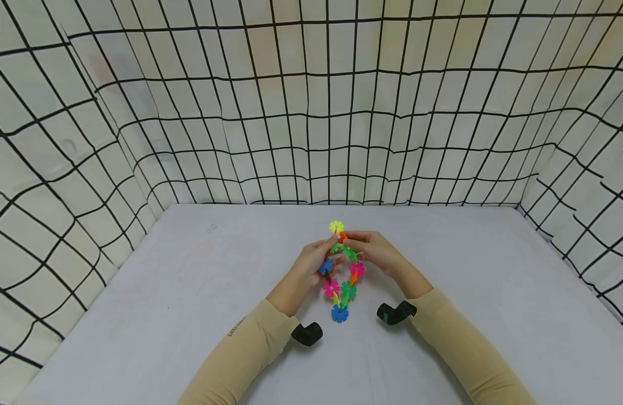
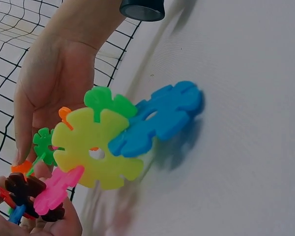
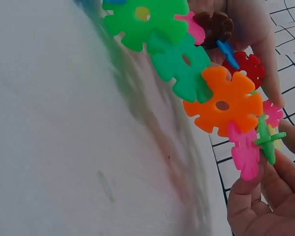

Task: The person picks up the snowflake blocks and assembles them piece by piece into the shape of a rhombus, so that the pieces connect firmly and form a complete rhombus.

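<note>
Interlocking plastic flower discs in many colours form a closed loop, held up between both hands. At its top is a yellow disc (image 1: 336, 226), with an orange disc (image 1: 343, 237) just below. A blue disc (image 1: 339, 314) hangs lowest, close to the tabletop. My left hand (image 1: 310, 261) grips the left side of the loop, near a brown disc (image 2: 22, 187) and a pink disc (image 2: 56, 189). With thumb and fingers, my right hand (image 1: 379, 252) pinches the upper right part. A pink disc (image 3: 245, 152) and a green disc (image 3: 267, 140) sit by its fingertips.
The white-covered table (image 1: 190, 281) spreads out on both sides of the hands. White walls with a black grid net (image 1: 329, 112) enclose its back and sides. Black wrist-worn devices (image 1: 307, 334) stick out at both sleeve cuffs.
</note>
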Demonstrator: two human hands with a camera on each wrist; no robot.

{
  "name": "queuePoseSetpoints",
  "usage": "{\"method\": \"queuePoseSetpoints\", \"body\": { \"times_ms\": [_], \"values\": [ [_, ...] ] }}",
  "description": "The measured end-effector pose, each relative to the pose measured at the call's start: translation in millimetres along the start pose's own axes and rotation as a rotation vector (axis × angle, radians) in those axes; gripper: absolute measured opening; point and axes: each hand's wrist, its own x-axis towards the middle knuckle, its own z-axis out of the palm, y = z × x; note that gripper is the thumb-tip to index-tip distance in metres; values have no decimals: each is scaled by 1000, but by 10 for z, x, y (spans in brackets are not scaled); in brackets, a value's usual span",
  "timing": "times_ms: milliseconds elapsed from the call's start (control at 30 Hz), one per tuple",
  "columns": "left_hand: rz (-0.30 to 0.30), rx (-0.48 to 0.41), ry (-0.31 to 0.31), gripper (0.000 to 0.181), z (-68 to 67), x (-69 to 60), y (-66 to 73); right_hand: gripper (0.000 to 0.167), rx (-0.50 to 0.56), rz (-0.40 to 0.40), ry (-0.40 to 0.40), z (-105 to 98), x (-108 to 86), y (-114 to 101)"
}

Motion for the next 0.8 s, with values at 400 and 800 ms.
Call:
{"method": "queuePoseSetpoints", "body": {
  "times_ms": [400, 800],
  "values": [
    [-16, 42, -21, 40, -24, -5, 18, 40, -47, -21, 89, 21, 15, 22],
    [-59, 22, 14, 39, -58, 50, 90, 36, 13, -31, 128, 9, 34, 48]
  ]
}}
